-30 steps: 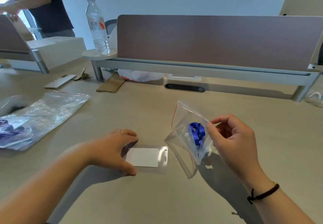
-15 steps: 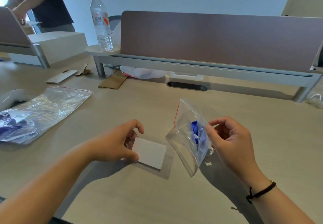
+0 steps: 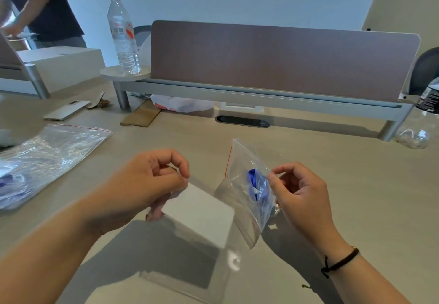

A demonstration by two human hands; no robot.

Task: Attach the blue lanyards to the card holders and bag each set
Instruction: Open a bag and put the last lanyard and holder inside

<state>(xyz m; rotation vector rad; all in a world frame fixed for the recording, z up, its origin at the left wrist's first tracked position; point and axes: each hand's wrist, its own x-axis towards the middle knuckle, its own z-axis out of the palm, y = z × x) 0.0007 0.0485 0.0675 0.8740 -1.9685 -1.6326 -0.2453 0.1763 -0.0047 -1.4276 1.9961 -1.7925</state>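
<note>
The small zip bag (image 3: 247, 185), clear plastic with a red line at its mouth, hangs in the air above the desk (image 3: 332, 161), pinched at its edge by the right hand (image 3: 301, 194), whose thumb and forefinger close on the plastic while the other fingers curl loosely behind; inside it sits a bunched blue lanyard (image 3: 255, 184) with a small white piece showing against the blue; the bag's long axis runs from its red-lined mouth, up and away from the person, down to a bottom corner near the desk, so it stands tilted rather than flat. The card holder (image 3: 202, 211), a clear sleeve with a white card in it, is raised off the desk and gripped at its far left corner by the left hand (image 3: 142, 187), fingers curled round the edge; its long axis slants from that hand down and to the right toward the person, with the slotted end lowest and nearest the camera; its near right edge lies just beside the bag's lower part, though whether they touch I cannot tell. At the far left a large zip bag (image 3: 54, 156) lies flat on the desk, holding more blue lanyards, blurred through the plastic; a water bottle (image 3: 123, 33) stands upright on a round shelf beside the brown partition (image 3: 280, 61).
</note>
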